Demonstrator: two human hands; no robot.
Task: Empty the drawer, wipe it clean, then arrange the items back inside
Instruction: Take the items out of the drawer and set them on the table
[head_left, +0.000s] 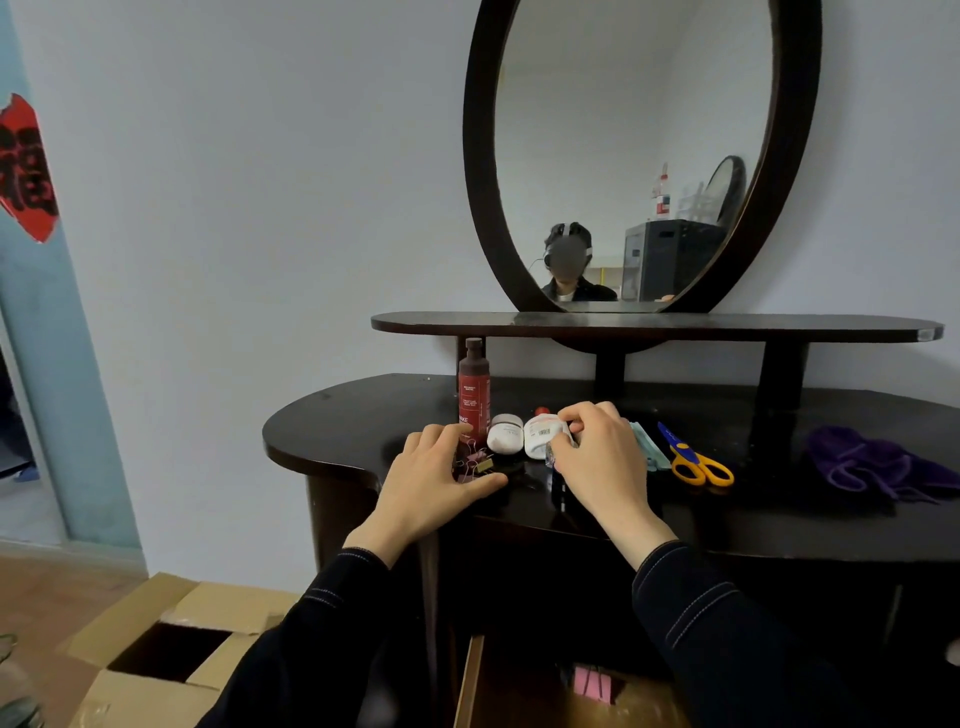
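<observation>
Fingers (441, 434) of the left hand (436, 483) curl round a cluster of pink and gold metal binder clips (480, 460). The right hand (597, 462) pinches a white labelled plastic bottle (540, 434) lying on the dark glossy bench (337, 431), near its front edge. The bench top runs on leftward to a rounded edge. Both forearms reach over the open wooden drawer (470, 686) below.

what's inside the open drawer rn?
Inside the drawer, one pink item lies on the wooden bottom; what it is I cannot tell. The right sleeve covers the drawer's right part, and the picture's lower edge cuts off the front.
</observation>
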